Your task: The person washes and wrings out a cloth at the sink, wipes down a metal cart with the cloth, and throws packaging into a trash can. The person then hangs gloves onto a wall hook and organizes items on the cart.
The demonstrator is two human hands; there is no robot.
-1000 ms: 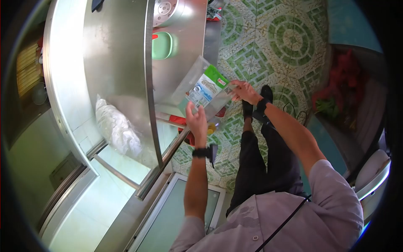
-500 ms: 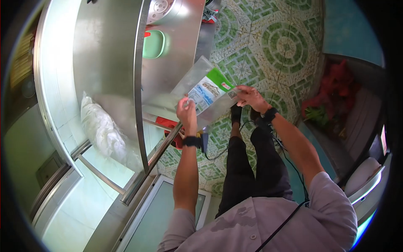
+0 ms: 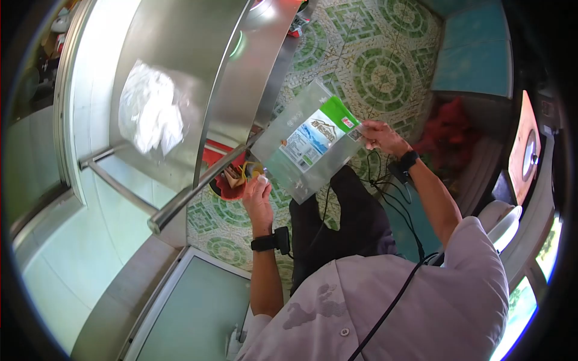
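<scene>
A clear plastic bag (image 3: pixel 337 153) with a green and blue printed label hangs flat and tilted in front of my legs. My right hand (image 3: pixel 385 137) pinches its right edge near the green strip. Just off the bag's left edge, my left hand (image 3: pixel 259 201) has its fingers closed on a small white piece (image 3: pixel 262 179), too small to name. Behind and left of those fingers stands a red bin (image 3: pixel 232 191) with brown and yellow scraps inside.
A crumpled clear bag of white stuff (image 3: pixel 153 111) lies on the steel counter (image 3: pixel 180 36) to the left. A metal rail (image 3: pixel 198 195) runs along its near end. Black cables (image 3: pixel 397 198) hang by my right side above the patterned floor (image 3: pixel 361 54).
My left hand has come away from the bag's edge toward the red bin, holding the small white piece. My right hand keeps hold of the bag. The view has shifted, showing more of the bin.
</scene>
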